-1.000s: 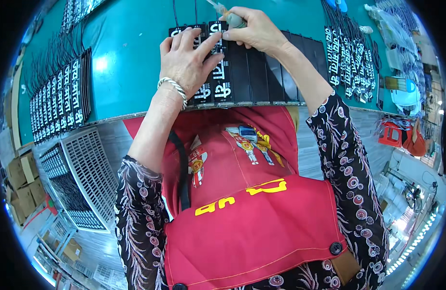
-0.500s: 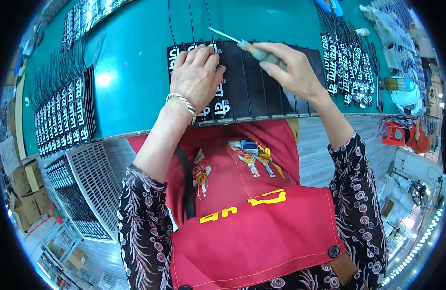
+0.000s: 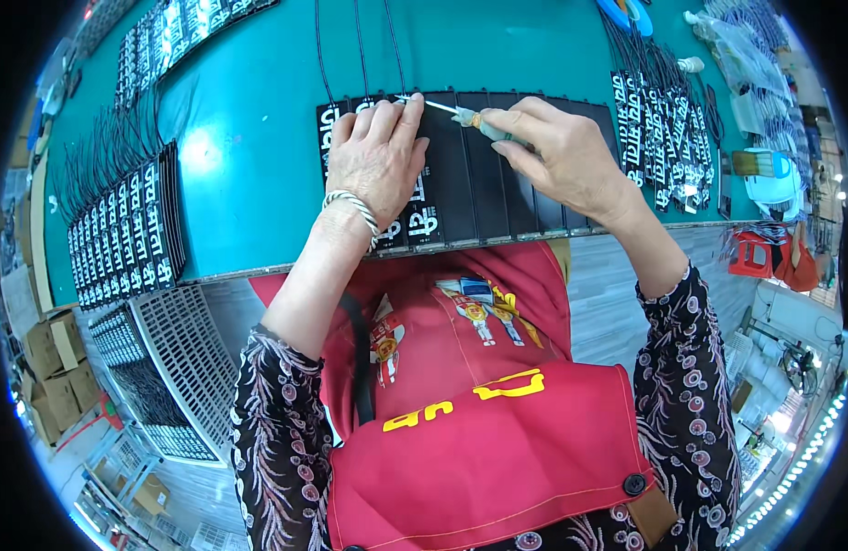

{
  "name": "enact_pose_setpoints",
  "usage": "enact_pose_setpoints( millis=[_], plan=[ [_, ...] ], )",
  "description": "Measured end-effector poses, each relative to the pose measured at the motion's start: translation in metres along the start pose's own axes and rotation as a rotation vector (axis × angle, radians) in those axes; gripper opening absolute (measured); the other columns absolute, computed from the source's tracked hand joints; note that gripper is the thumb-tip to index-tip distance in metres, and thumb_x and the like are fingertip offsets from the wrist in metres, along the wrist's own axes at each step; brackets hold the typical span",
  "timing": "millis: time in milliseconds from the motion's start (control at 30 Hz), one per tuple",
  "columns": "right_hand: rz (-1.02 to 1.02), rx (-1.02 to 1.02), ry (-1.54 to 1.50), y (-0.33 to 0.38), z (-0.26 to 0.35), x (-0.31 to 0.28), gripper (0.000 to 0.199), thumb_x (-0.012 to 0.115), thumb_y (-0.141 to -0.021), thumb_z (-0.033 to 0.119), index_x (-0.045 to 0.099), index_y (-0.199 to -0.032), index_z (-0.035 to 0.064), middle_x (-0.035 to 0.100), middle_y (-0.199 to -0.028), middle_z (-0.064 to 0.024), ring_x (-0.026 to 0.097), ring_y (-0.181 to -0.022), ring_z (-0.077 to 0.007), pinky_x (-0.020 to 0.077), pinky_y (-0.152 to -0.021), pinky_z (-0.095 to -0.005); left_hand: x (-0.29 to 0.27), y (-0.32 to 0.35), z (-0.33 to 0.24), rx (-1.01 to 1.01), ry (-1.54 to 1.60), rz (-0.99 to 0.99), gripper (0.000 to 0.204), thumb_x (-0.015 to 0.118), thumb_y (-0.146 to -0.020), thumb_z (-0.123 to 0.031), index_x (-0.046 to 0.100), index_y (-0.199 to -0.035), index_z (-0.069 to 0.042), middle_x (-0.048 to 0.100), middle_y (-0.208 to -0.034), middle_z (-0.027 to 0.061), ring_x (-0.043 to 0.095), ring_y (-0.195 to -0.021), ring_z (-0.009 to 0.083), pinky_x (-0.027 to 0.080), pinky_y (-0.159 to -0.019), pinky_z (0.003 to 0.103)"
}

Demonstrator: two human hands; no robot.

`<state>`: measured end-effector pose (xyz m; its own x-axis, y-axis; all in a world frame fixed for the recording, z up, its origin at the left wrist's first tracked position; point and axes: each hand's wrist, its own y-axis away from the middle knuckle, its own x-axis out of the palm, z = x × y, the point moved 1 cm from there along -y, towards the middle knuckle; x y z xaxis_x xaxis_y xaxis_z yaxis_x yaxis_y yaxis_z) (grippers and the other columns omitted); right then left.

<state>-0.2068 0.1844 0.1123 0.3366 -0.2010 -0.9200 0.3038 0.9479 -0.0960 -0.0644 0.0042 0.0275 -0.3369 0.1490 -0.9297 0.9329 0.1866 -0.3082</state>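
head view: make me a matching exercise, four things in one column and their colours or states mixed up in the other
1. left hand
2. tabletop
3. right hand
4. apron

A. gripping a thin-tipped tool
B. red with yellow shapes
C. lying over black strips with white print
D. green

Pairs: 1-C, 2-D, 3-A, 4-B
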Motion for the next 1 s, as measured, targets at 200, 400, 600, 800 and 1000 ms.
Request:
enact_pose_setpoints(
  millis=[200,400,600,800,1000],
  plan=[
    [0.09,-0.109,0.183,-0.036,0.007,-0.02,0.029,0.071,-0.086,0.011,0.069,-0.114,0.0095,0.064,-0.09,-0.0086,0.067,-0.077,-0.0292,0.0542,-0.065,-0.0377,0.001,-0.007,0.009,-0.003,0.02,-0.023,0.054,0.067,-0.091,-0.026,0.051,-0.14,-0.008,0.058,-0.113,0.0072,0.056,-0.11,0.0228,0.039,-0.097,0.041],
    [0.261,-0.184,0.26,-0.102,0.012,-0.039,0.022,0.069,-0.084,0.009,0.069,-0.106,0.008,0.063,-0.087,-0.0108,0.065,-0.078,-0.0318,0.0517,-0.066,-0.0429,0.005,-0.022,0.032,-0.042,0.106,-0.001,0.058,0.069,-0.089,-0.024,0.051,-0.142,-0.007,0.06,-0.118,0.0083,0.057,-0.11,0.0244,0.04,-0.099,0.042],
    [0.423,-0.17,0.389,-0.164,0.02,-0.048,0.015,0.068,-0.081,0.008,0.072,-0.095,0.0053,0.067,-0.083,-0.0139,0.067,-0.082,-0.0349,0.0528,-0.071,-0.0459,0.009,-0.032,0.041,-0.07,0.154,0.004,0.065,0.07,-0.087,-0.024,0.045,-0.143,-0.001,0.058,-0.116,0.0098,0.055,-0.114,0.0239,0.04,-0.099,0.044],
    [0.544,-0.092,0.366,-0.175,0.023,-0.087,0.012,0.066,-0.08,0.01,0.071,-0.089,0.0039,0.071,-0.083,-0.0168,0.071,-0.08,-0.0355,0.0559,-0.068,-0.0467,-0.016,-0.052,0.024,-0.133,0.19,0.034,0.066,0.069,-0.088,-0.025,0.044,-0.145,-0.002,0.059,-0.118,0.0122,0.057,-0.111,0.0283,0.041,-0.099,0.047],
    [0.485,0.224,-0.016,-0.061,-0.033,-0.079,0.035,0.067,-0.089,0.017,0.056,-0.12,0.0059,0.063,-0.112,-0.0181,0.064,-0.105,-0.038,0.0501,-0.088,-0.0501,-0.025,-0.067,-0.013,-0.136,0.107,0.042,0.052,0.066,-0.093,-0.027,0.053,-0.141,-0.01,0.061,-0.124,0.0107,0.056,-0.116,0.0288,0.039,-0.103,0.046]
  ],
)
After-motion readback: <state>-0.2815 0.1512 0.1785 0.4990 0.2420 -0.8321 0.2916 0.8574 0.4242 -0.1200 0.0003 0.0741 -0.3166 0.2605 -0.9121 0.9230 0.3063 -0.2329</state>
